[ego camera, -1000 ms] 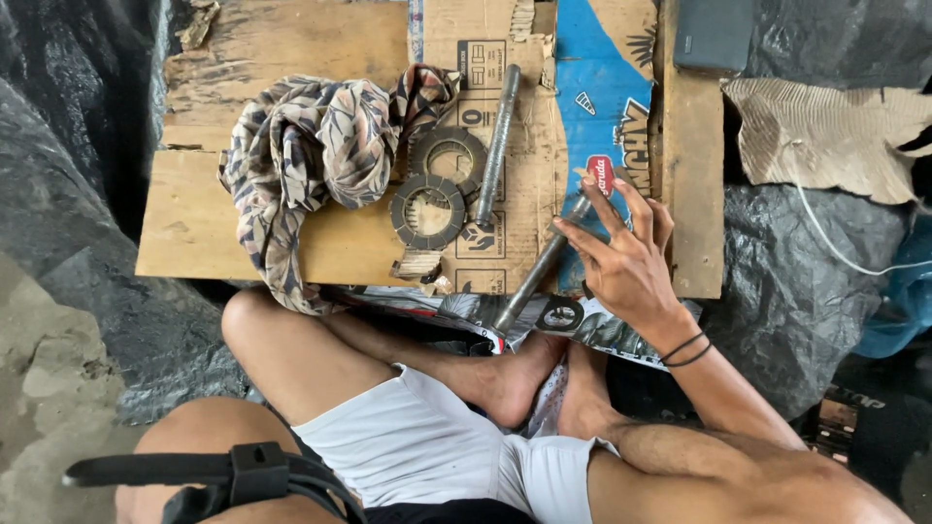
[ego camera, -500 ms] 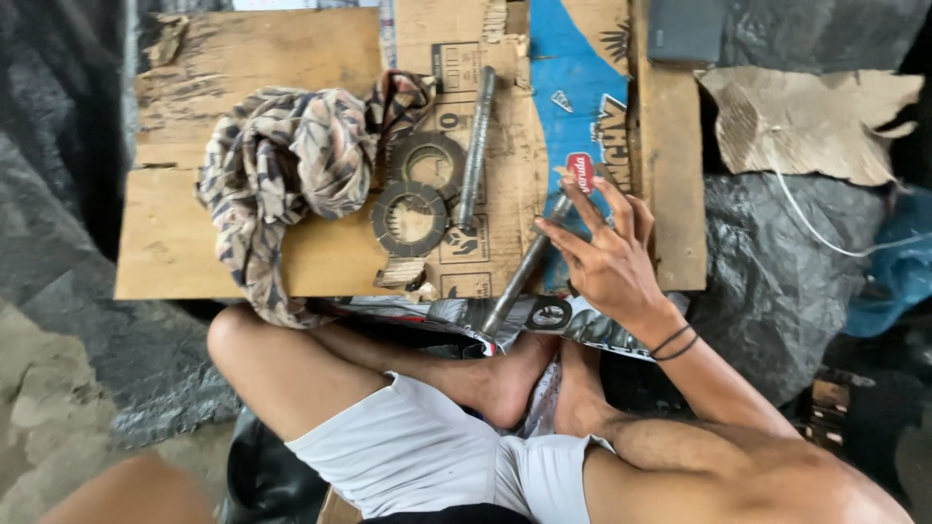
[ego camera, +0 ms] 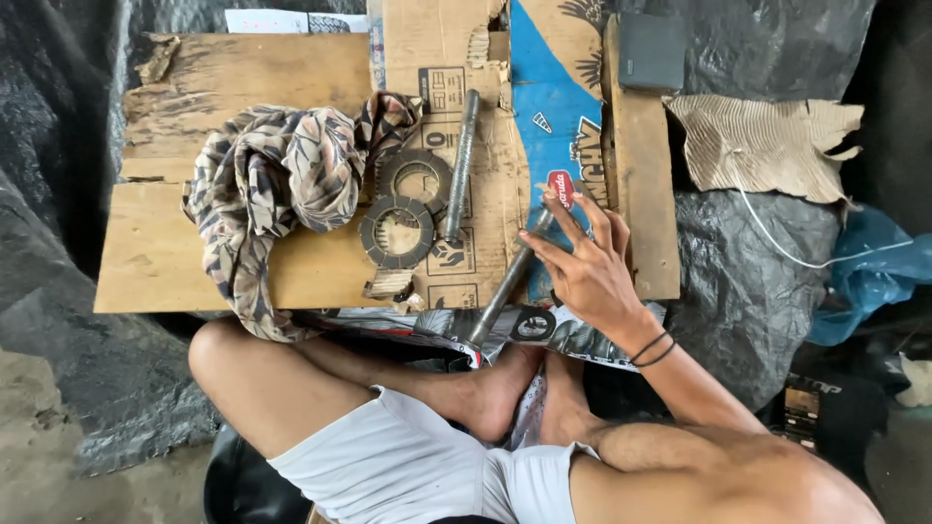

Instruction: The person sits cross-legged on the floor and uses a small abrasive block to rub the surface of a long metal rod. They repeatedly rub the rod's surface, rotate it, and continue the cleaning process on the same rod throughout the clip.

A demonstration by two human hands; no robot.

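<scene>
Down at the near edge, the person sits cross-legged in light shorts (ego camera: 388, 466), bare feet (ego camera: 505, 388) tucked together right under the work. Just past the feet lies a crumpled printed sheet (ego camera: 582, 335), and over it comes the right hand (ego camera: 587, 267), two dark bands on its wrist, fingers (ego camera: 544, 247) spread and loose, not clenched; the fingertips rest against the upper end of a long metal rod (ego camera: 500, 296) that lies slanted, its lower end pointing at the feet and its top end under the hand. Whether the hand truly grips the rod or only touches it, I cannot tell. The left hand is nowhere in view. Left of the rod, on the flattened cardboard (ego camera: 485, 136), sit two toothed ring plates: the nearer ring (ego camera: 396, 231) overlapping the edge of the farther ring (ego camera: 416, 175), and a small torn scrap of card (ego camera: 388, 283) just below them. Beside the rings, a second rod (ego camera: 459, 170) lies almost straight up and down, touching the farther ring's side. Further left, a patterned cloth (ego camera: 277, 184) is heaped on a worn wooden board (ego camera: 165, 262), one tail of it hanging off the near edge. Out to the right, a narrow plank (ego camera: 641, 175) with a dark block (ego camera: 650, 49) at its far end, then a ragged corrugated scrap (ego camera: 767, 146) on black plastic sheeting (ego camera: 748, 281).
</scene>
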